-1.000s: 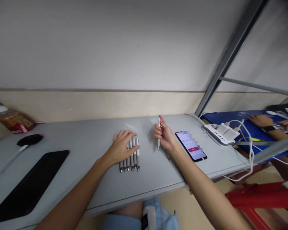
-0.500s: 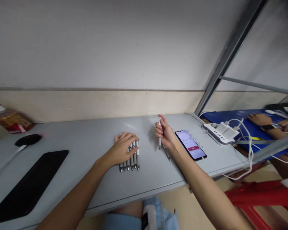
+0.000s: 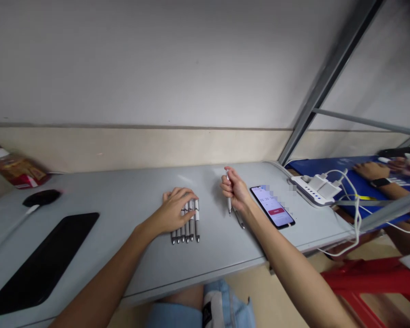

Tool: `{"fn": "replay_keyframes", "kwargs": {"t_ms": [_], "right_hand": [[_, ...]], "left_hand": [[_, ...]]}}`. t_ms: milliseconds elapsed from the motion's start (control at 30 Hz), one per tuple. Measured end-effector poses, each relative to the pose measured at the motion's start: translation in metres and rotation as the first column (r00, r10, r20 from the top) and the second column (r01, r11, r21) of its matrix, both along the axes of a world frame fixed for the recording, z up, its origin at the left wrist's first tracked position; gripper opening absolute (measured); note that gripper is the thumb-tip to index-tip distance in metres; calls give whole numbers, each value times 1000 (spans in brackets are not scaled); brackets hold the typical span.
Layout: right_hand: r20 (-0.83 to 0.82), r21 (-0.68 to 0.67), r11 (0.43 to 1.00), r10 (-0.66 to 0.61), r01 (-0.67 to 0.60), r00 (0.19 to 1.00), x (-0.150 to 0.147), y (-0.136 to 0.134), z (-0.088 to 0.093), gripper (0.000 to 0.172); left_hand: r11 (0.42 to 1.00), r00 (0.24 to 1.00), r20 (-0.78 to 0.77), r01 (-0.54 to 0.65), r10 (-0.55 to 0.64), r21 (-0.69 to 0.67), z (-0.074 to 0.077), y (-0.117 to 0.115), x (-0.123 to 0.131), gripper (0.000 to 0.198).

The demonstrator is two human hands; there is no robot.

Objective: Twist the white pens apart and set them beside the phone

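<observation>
Several white-and-grey pens point(image 3: 192, 228) lie side by side in a row on the grey desk, their tips toward me. My left hand point(image 3: 173, 212) rests over them with its fingers spread, covering their upper parts. My right hand point(image 3: 238, 190), raised to the right of the row, has its fingers wrapped round another pen point(image 3: 229, 204), held nearly upright with the tip down. Its thumb is at the pen's top end. Partly hidden under my right wrist, one more pen point(image 3: 239, 219) lies on the desk.
A phone point(image 3: 273, 207) showing a timer lies right of my right hand, and beyond it a power strip point(image 3: 312, 191) with white cables. At left are a black mat point(image 3: 44, 264), a black disc point(image 3: 41, 197) and a bottle point(image 3: 18, 171). Another person's hand point(image 3: 372, 171) rests at far right.
My right thumb has come down slightly onto the top of the pen, and the pen has tilted a little. My left hand has hardly moved. The other person's farther hand has shifted.
</observation>
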State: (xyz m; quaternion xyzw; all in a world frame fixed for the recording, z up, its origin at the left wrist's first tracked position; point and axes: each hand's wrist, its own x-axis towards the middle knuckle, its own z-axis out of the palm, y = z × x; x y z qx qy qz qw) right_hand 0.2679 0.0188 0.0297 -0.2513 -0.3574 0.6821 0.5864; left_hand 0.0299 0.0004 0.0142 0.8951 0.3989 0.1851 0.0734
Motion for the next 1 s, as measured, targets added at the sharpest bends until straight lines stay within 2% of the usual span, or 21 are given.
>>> {"fn": "replay_keyframes", "kwargs": {"t_ms": [267, 367, 433, 600, 700, 767, 833, 900, 1000], "right_hand": [[-29, -58, 997, -42, 41, 999, 1, 3, -2, 24], [-40, -45, 999, -11, 10, 999, 5, 6, -2, 22], [-23, -35, 999, 16, -17, 1000, 8, 7, -2, 26], [103, -39, 999, 19, -15, 995, 14, 6, 0, 26], [268, -33, 999, -25, 35, 963, 16, 4, 1, 23], [439, 29, 995, -102, 99, 893, 17, 3, 0, 21], [604, 125, 979, -202, 159, 771, 18, 4, -3, 19], [741, 203, 962, -272, 181, 614, 19, 6, -8, 20], [895, 240, 954, -288, 178, 340, 20, 9, -15, 19]], "left_hand": [[999, 1000, 8, 11, -11, -38, 3, -2, 0, 29], [999, 1000, 17, 21, -20, -44, 3, -2, 0, 30], [998, 1000, 12, 20, -19, -52, 4, -2, -1, 31], [998, 1000, -5, 7, -8, -69, 5, -2, -2, 31], [998, 1000, -6, -1, 1, -64, 5, -2, -2, 30], [998, 1000, -1, -2, 2, -59, 5, -2, -1, 29], [999, 1000, 4, -6, 6, -46, 4, -3, 0, 26], [1000, 1000, 12, -13, 13, -24, 4, -3, 2, 24], [1000, 1000, 12, -19, 19, 1, 2, -4, 4, 23]]}}
